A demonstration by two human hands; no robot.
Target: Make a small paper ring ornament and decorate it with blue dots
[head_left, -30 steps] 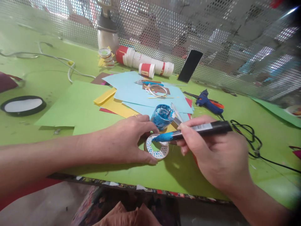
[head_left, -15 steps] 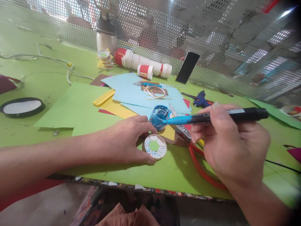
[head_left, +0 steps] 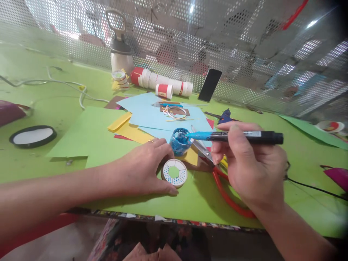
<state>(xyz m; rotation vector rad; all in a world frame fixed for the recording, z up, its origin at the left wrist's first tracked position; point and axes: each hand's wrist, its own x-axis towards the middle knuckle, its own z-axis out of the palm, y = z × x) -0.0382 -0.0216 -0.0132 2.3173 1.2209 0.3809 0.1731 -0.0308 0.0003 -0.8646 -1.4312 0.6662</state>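
Note:
My right hand (head_left: 250, 163) grips a black marker pen (head_left: 225, 137) whose front end is coated in blue paint. The pen points left, its tip at the mouth of a small paint-smeared jar (head_left: 179, 144) of blue paint. Thumb and fingers of my left hand (head_left: 148, 163) curve around the left side of a round white disc (head_left: 181, 166) lying on the table. This disc carries a green hexagon in its middle and ruled sections around it; the lower ones hold blue dots, the upper ones are white. Red-handled scissors (head_left: 223, 188) lie partly under my right hand.
Light blue paper (head_left: 146, 112), green paper (head_left: 81, 134) and a yellow sheet (head_left: 136, 132) lie behind my left hand. Farther back are stacked paper cups (head_left: 165, 84), a pump bottle (head_left: 121, 54) and a leaning phone (head_left: 210, 85). A glue gun (head_left: 225, 116) lies behind my right hand.
The marker pen has moved left with my right hand, bringing its tip to the jar's mouth. My left hand stays around the disc. The view has shifted slightly.

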